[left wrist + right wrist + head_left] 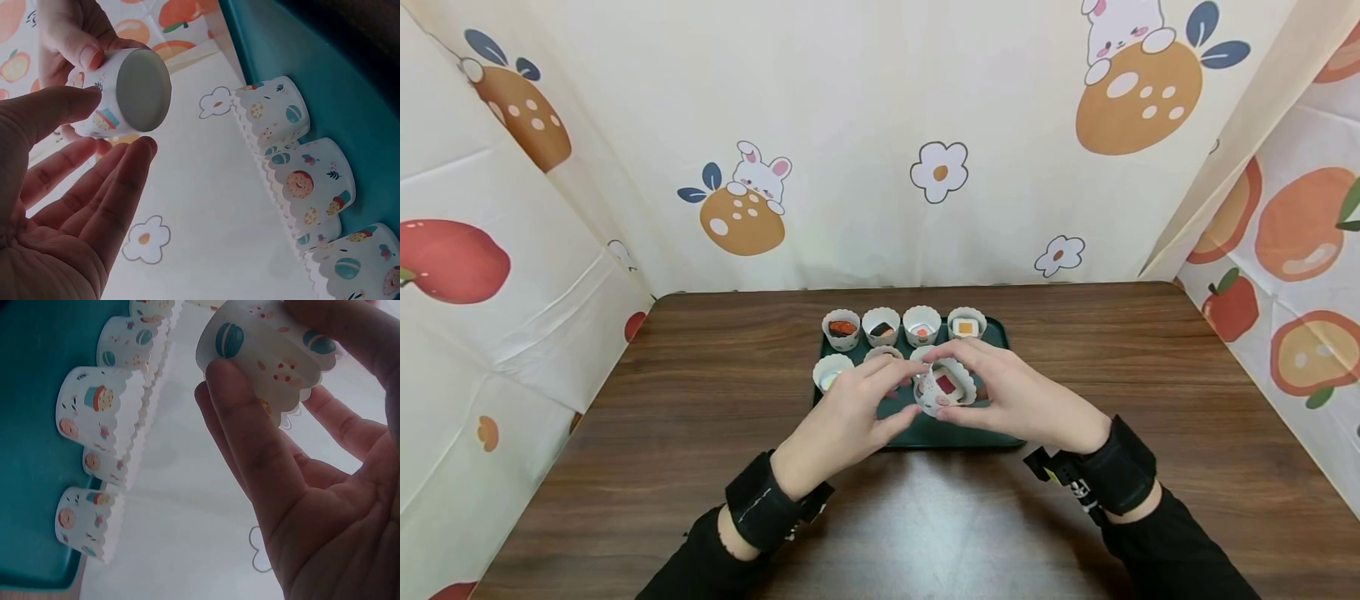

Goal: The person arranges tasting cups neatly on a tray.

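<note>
Above the green tray [955,439], my right hand [1026,392] pinches a white scalloped-rim paper baking cup [927,395] between thumb and fingers. A white piece with a dark red patch [946,384] lies inside that cup. The cup's plain base faces the left wrist camera, and colourful cake prints cover its side. My left hand [853,408] is just left of it, fingers extended and spread around its side. In the left wrist view the left thumb [59,109] overlaps the cup's wall; whether it touches is unclear.
More paper cups stand on the tray. The back row has a cup with a red-and-black piece [842,328], one with a black-banded piece [882,329], and one with a yellow-topped piece [965,327]. Another cup [831,371] sits front left; hands partly cover others. Wooden table [730,375] surrounds the tray.
</note>
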